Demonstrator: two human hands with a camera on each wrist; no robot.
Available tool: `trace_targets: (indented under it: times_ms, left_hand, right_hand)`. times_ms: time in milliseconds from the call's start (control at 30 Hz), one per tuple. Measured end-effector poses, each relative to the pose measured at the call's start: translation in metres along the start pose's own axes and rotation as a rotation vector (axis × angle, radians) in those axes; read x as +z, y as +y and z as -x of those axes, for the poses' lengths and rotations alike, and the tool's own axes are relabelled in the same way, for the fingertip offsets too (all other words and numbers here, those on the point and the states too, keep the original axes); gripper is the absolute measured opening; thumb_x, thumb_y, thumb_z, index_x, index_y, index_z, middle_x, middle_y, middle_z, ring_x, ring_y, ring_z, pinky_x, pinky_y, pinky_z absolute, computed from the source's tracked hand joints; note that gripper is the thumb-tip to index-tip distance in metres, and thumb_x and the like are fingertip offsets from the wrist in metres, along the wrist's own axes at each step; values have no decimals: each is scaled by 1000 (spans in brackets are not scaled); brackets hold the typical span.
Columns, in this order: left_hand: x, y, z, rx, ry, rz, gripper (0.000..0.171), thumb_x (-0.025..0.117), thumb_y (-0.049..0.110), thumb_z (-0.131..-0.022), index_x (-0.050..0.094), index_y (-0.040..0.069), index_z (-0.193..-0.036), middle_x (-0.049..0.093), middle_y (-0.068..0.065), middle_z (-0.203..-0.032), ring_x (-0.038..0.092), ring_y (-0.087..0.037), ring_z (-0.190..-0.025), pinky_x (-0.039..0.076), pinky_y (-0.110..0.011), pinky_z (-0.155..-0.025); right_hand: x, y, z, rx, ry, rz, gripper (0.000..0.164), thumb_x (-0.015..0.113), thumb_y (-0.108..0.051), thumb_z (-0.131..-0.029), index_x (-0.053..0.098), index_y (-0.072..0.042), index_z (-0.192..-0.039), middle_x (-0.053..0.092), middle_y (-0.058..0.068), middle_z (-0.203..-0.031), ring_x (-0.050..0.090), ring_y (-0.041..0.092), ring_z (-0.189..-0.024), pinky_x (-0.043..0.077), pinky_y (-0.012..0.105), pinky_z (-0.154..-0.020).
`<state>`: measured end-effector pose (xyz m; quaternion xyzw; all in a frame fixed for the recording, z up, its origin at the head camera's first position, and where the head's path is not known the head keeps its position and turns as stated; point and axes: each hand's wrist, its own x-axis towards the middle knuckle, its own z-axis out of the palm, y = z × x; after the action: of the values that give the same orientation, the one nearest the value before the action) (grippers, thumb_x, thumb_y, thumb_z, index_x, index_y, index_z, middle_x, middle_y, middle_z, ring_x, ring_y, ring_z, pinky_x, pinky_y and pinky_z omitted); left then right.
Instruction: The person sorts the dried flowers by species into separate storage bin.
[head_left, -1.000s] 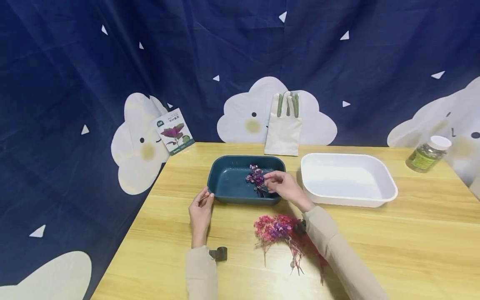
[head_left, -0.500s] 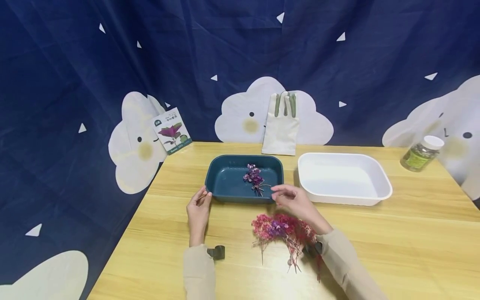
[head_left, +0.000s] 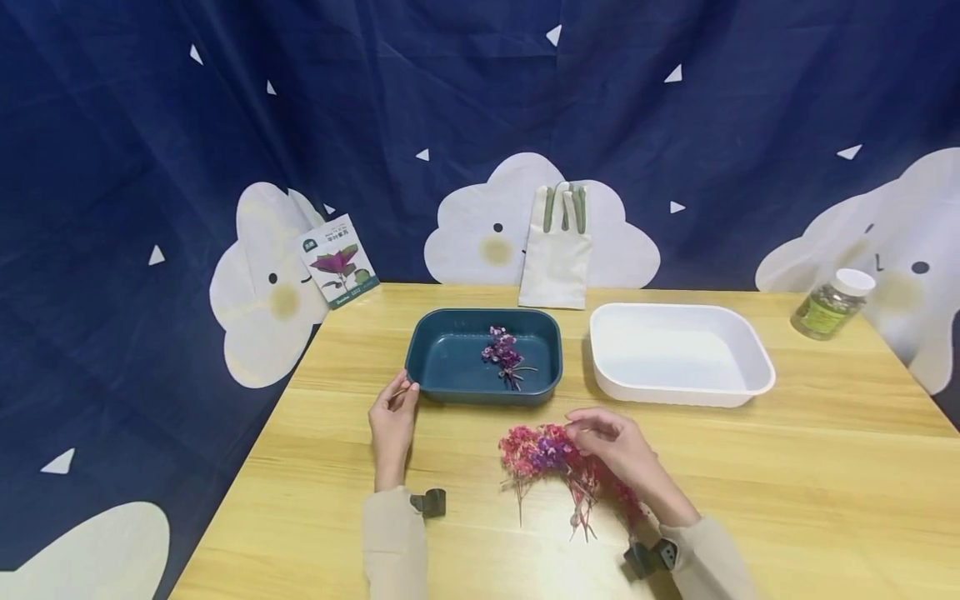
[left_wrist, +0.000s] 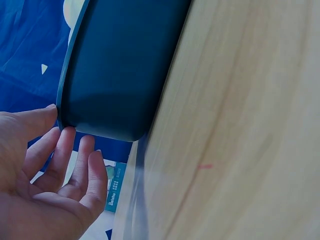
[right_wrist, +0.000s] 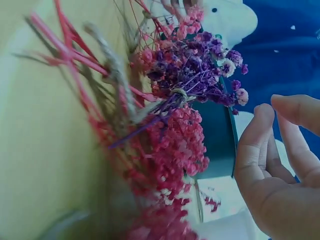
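Note:
My left hand (head_left: 392,429) pinches the near left corner of a dark teal tray (head_left: 438,392); the left wrist view shows thumb and fingertips at its rim (left_wrist: 61,95). A small purple flower sprig (head_left: 504,350) lies inside the tray. In front of it, a bunch of pink dried flowers (head_left: 517,450) lies on the table with a purple sprig (head_left: 553,451) among them. My right hand (head_left: 618,450) hovers over the right side of the bunch, its fingers loosely bent and holding nothing. In the right wrist view, the purple sprig (right_wrist: 200,75) is tied at its stems.
Right of the teal tray stands a white tray (head_left: 678,396). A lidded jar (head_left: 828,308) sits at the far right. White gloves (head_left: 557,267) and a plant-picture packet (head_left: 341,262) lean on the backdrop at the table's back edge. Dark wrist cameras sit on both wrists.
My right hand has left the sprig inside the teal tray and moved back toward me, over the flower bunch. My left hand stays at the tray's corner.

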<state>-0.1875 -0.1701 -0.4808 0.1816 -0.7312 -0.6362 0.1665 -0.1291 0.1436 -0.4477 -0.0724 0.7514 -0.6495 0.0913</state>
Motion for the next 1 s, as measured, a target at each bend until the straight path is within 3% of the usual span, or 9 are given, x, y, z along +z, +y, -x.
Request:
trace_targets:
  times_ms: [167, 367, 467, 633, 833, 1000]
  left_hand:
    - [0, 1, 0, 6, 3, 6, 37, 67, 12, -92, 63, 2, -127, 65, -15, -115, 57, 6, -86, 45, -4, -79]
    - [0, 2, 0, 5, -4, 12, 38, 67, 12, -92, 62, 1, -128, 64, -14, -114, 56, 8, -85, 45, -3, -79]
    - [1, 2, 1, 5, -5, 18, 38, 67, 12, -92, 62, 0, -128, 64, -15, -114, 56, 8, -85, 45, -3, -79]
    - [0, 1, 1, -10, 0, 21, 37, 67, 11, -92, 63, 1, -128, 64, -6, -107, 57, 9, -84, 46, -4, -78]
    - [0, 2, 2, -9, 1, 20, 38, 67, 12, -92, 63, 2, -128, 64, -12, -112, 56, 9, -84, 45, -4, -78]
    - [0, 2, 3, -12, -2, 22, 39, 67, 13, -92, 62, 2, -128, 64, -12, -113, 56, 9, -84, 45, -4, -77]
  right_hand:
    - [-2, 5, 17, 60, 17, 5, 35, 63, -2, -89, 57, 12, -121, 67, 28, -110, 67, 4, -83, 56, 21, -76]
    - [0, 14, 30, 9, -11, 69, 29, 65, -4, -89, 61, 12, -114, 68, 29, -104, 66, 2, -76, 56, 22, -68]
    - [2, 19, 34, 28, -31, 49, 29, 64, -4, -89, 62, 11, -114, 69, 27, -102, 66, 5, -74, 56, 23, -68]
    - [7, 26, 35, 96, -51, 23, 29, 63, -7, -90, 62, 10, -114, 68, 27, -104, 67, 11, -75, 57, 26, -72]
    - [10, 26, 32, 154, -13, 130, 25, 65, -11, -89, 68, -1, -112, 70, 14, -89, 61, 11, -66, 51, 23, -58]
    - [13, 25, 30, 135, -7, 200, 22, 67, -11, -88, 70, -2, -108, 71, 11, -84, 59, 10, -62, 51, 25, -51]
